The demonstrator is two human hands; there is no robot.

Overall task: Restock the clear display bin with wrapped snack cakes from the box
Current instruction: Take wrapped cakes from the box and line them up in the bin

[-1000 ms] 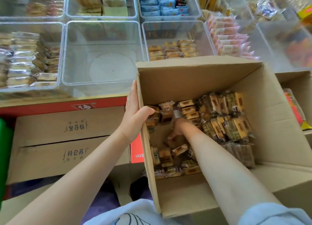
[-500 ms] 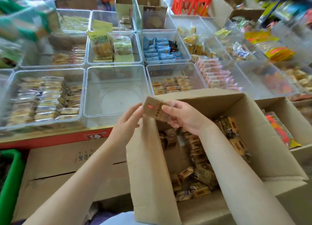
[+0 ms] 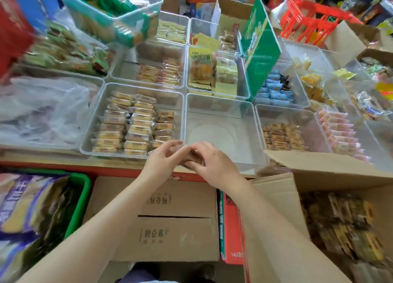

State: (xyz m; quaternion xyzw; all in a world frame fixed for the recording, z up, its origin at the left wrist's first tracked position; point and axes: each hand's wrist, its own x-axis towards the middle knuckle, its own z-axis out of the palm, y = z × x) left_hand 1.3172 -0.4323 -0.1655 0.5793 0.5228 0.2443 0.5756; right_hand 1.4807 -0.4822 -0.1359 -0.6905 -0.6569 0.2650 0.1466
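Left hand (image 3: 163,161): forearm reaching up from lower left, fingers curled, pinching one end of a wrapped snack cake (image 3: 191,157).
Right hand (image 3: 212,165): forearm entering from lower right, back of hand up, fingers curled over the same cake. Hands together, both clamped on it; the cake is mostly hidden and blurred.
Position: cake held above the near rim of the clear display bin (image 3: 221,112), at its front left corner. The bin's floor shows bare.
Left neighbour: clear bin (image 3: 93,129) with rows of tan wrapped cakes.
Right neighbour: clear bin (image 3: 306,117) with a small group of similar cakes.
Lower right: open cardboard box (image 3: 331,168) holding wrapped snack cakes, blurred.
Below hands: closed cardboard cartons (image 3: 176,236) in front of the counter (image 3: 63,161).
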